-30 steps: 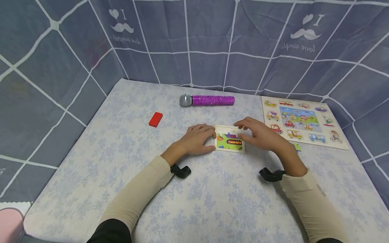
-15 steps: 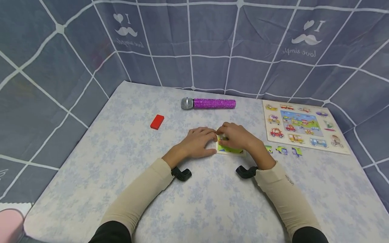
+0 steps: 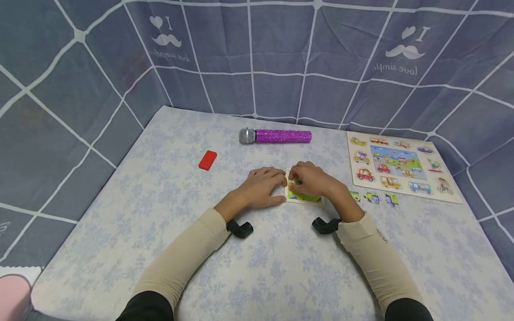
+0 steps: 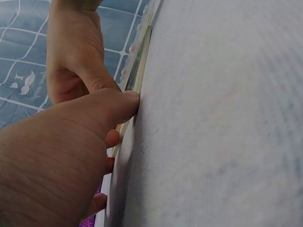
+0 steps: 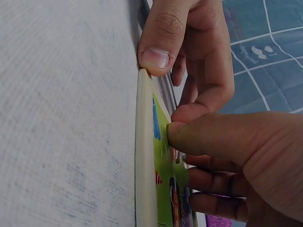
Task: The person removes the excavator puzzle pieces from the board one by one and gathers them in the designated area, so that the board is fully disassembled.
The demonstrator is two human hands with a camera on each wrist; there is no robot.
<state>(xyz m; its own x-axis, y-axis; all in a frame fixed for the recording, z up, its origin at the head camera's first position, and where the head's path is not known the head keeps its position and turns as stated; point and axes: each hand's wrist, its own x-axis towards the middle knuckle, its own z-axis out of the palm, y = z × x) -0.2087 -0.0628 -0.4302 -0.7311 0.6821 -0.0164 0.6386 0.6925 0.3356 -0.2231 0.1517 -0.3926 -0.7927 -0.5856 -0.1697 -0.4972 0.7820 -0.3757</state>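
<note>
A small wooden jigsaw puzzle tray (image 3: 304,203) with a bright green picture lies flat on the table before the person. The left hand (image 3: 262,187) holds its left side, thumb at the near corner and fingers farther up the edge. Curled over the tray's upper left part is the right hand (image 3: 309,180). In the right wrist view its thumb (image 5: 182,135) and fingertips come down on the picture, around a jigsaw piece (image 5: 176,155) mostly hidden by the fingers. Several loose jigsaw pieces (image 3: 372,198) lie right of the tray.
A wooden vehicle puzzle board (image 3: 405,183) lies at the back right. Behind the tray is a microphone (image 3: 281,136) with a glittery purple handle. A red block (image 3: 207,160) sits to the left. Grid-patterned cloth (image 3: 277,93) hangs along the table's back edge.
The right hand has moved left from the tray's right side onto its upper left part, its fingers now gathered together, uncovering the loose pieces. The left hand stays at the tray's left edge.
</note>
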